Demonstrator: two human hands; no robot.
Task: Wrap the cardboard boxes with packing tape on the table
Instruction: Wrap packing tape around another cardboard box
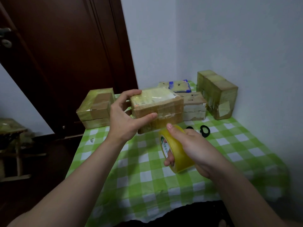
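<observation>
Nearest, the right hand [193, 145] holds a roll of yellowish tape [180, 158] just above the tabletop [144, 174], which is covered in a green checked cloth. Its fingers [168, 160] are curled round the roll, some tucked into the core and one lying over the top.

Just beyond the roll, the left hand [121, 118] grips a box [160, 107] by its left end. The fingers [132, 93] are spread across the top edge and the thumb is pressed to the near face. The box sits mid-tabletop, with glossy tape over its top. I cannot tell whether it rests on the cloth or is slightly lifted.

To the right of the roll lie black scissors [204, 131], partly hidden by the hand.

Further back, a taped stack [96, 108] stands at the left edge. A white-sided box [195, 110] sits behind the held one, with a blue box [179, 86] behind that. A tall taped box [216, 94] stands against the right wall.

A dark door [65, 54] closes the far left.
</observation>
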